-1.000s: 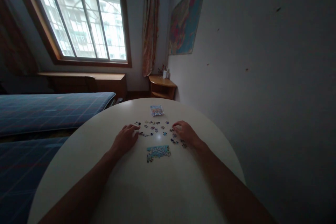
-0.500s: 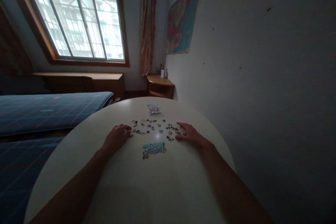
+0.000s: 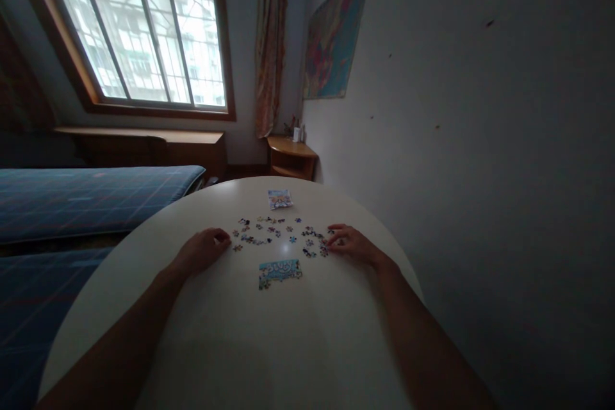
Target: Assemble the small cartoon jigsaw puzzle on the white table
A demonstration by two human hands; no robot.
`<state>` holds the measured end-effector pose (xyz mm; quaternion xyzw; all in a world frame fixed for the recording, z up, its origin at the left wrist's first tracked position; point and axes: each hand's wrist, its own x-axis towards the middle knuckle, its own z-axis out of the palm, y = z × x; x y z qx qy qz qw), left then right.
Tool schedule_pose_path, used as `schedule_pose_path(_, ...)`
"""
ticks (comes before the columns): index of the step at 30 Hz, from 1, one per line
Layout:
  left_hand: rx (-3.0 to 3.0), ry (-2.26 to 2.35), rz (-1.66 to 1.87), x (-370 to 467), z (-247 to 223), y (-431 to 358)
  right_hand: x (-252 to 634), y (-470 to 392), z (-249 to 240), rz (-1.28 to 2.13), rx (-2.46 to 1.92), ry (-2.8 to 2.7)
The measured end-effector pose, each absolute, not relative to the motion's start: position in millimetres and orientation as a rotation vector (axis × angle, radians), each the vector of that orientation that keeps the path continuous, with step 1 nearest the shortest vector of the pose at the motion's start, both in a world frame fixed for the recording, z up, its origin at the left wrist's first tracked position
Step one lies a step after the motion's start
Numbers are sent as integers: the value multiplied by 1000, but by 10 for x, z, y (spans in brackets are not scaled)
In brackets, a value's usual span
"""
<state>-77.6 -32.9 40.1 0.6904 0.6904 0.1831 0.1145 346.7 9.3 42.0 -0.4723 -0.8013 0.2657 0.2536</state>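
Several loose jigsaw pieces (image 3: 273, 230) lie scattered across the far middle of a round white table (image 3: 250, 346). A partly assembled blue strip of puzzle (image 3: 280, 271) sits nearer to me, between my arms. My left hand (image 3: 202, 248) rests on the table with fingers curled, just left of the scattered pieces; nothing shows in it. My right hand (image 3: 350, 243) lies at the right end of the scatter, its fingertips touching pieces there. A small picture card (image 3: 280, 198) lies beyond the pieces.
The table stands against a grey wall (image 3: 480, 141) on the right. A bed with a blue checked cover (image 3: 86, 195) is at the left. A wooden corner shelf (image 3: 291, 157), a curtain, a wall map and a large window lie beyond the table.
My left hand has pulled back to the left, away from the pieces, and curled its fingers. My right hand has shifted slightly right among the pieces. The view has drifted a little.
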Motion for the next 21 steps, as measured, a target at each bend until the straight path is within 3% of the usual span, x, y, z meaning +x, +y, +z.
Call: schedule_pose_path(21,2185,1896,599,-542,463,-380,3203,-119,622,743,-1338,-2484)
